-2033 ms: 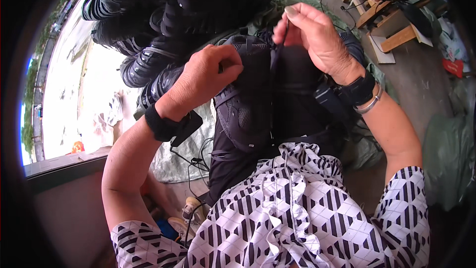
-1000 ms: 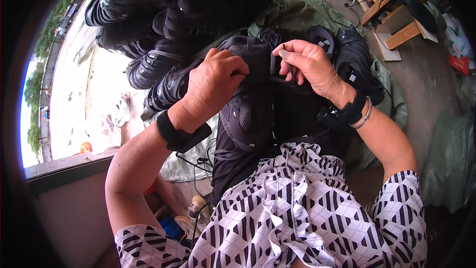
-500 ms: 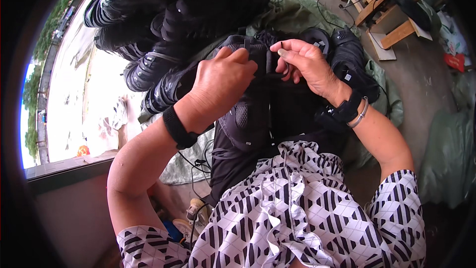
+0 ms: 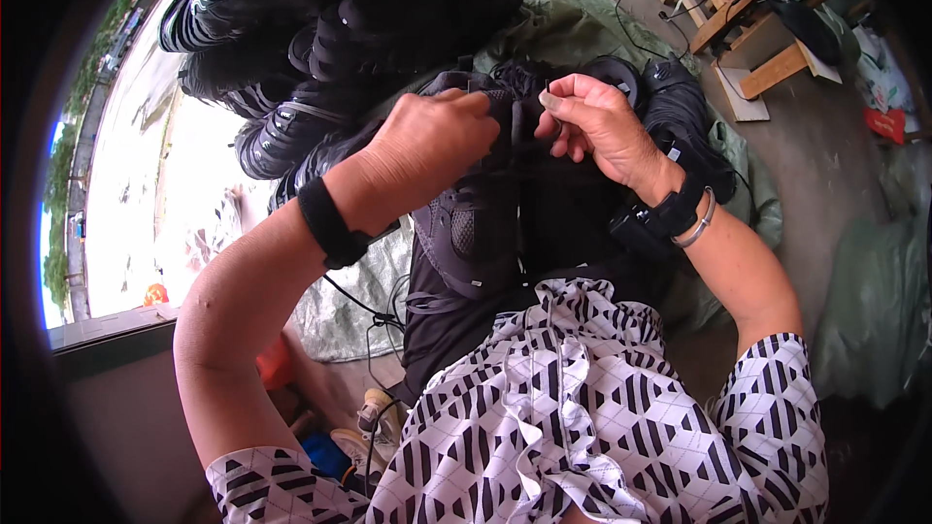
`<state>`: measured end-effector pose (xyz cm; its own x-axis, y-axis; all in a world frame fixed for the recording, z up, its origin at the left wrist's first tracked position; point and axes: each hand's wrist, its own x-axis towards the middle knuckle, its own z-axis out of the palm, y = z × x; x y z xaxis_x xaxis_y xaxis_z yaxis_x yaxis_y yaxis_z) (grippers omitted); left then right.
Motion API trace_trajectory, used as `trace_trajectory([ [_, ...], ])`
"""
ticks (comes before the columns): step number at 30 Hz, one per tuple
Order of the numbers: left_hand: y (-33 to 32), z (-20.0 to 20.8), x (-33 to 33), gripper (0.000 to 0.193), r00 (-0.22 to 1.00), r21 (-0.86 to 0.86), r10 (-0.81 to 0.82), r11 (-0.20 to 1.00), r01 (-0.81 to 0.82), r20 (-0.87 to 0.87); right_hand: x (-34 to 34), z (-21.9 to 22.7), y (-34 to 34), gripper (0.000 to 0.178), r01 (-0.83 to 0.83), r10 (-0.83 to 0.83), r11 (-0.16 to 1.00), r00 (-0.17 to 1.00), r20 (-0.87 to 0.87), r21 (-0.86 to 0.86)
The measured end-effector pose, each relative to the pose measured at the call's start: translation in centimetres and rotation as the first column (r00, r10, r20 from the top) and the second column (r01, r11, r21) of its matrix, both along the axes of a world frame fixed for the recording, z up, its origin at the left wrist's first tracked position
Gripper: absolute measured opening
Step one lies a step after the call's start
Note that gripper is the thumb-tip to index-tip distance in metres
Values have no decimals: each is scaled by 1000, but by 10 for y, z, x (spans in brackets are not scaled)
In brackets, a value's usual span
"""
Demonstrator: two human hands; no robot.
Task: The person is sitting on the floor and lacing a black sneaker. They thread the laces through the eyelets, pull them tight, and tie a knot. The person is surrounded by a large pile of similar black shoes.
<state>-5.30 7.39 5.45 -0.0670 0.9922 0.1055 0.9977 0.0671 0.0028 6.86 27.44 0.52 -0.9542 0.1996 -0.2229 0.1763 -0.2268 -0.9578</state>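
My left hand (image 4: 432, 141) is closed above my lap, its fingertips curled in so that whatever they grip is hidden. To its right, my right hand (image 4: 597, 126) pinches a thin dark cord (image 4: 547, 87) between thumb and forefinger; the other fingers curl under. A short end of the cord sticks up past the thumb. Beneath the hands, a black shoe upper (image 4: 466, 233) with mesh panels lies over my dark-clad legs. Dark fabric behind the hands merges with it, so its far end is hard to make out.
Stacked bundles of black shoe uppers (image 4: 291, 58) rise at the far left. More dark uppers (image 4: 675, 102) lie beyond my right hand on a green sheet (image 4: 573, 15). A wooden stool (image 4: 748, 34) stands far right. Black cables (image 4: 383, 315) hang by my left leg.
My left hand and forearm have shifted slightly left, the elbow swinging outward. The right hand keeps its pinch in nearly the same place. The view has shifted a little.
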Motion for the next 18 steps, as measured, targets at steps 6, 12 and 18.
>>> trace_trajectory([
  [6, 12, -5, 24, 7, 899, -121, -92, 992, 44, -428, -1, -2, 0, 28, -21, 21, 1000, 1000, -1, 3],
  [12, 7, 4, 9, 14, 874, 103, 80, 984, -147, 480, 2, 2, 1, 28, -28, 28, 1000, 999, -14, -5],
  [18, -1, 1, 7, 17, 989, 54, 95, 993, -102, 117, -15, 11, 0, 21, -142, 153, 959, 988, -27, 247],
])
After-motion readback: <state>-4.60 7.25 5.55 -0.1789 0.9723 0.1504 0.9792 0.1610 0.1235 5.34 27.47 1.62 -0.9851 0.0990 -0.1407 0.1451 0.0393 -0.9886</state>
